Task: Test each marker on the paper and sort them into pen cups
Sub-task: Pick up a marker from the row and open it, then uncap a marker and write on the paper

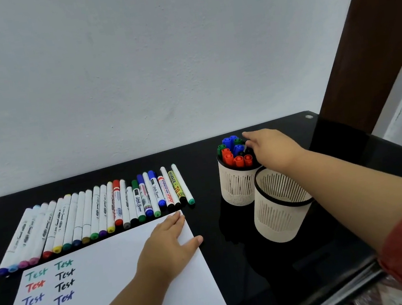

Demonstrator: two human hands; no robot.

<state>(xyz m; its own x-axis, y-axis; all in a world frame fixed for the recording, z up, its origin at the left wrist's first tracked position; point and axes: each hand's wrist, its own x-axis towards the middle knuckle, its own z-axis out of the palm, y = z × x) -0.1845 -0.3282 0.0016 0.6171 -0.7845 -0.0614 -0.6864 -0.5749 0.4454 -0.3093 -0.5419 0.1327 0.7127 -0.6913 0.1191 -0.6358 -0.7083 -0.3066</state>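
Black table (236, 263), marker row (95, 213) beside paper (122, 261)

Marker row (95, 216) blocks back-left, paper (124, 279) in front. Two pen cups (277, 208) crowd right. Bare black table (208, 177) strip between, passable.

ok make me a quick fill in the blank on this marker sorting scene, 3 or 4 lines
1. The left hand lies flat on the ____.
2. The right hand reaches over the ____ pen cup, which holds capped markers.
3. The nearer pen cup looks ____.
4. The word written repeatedly on the sheet is ____.

Missing words: paper; farther; empty; Test
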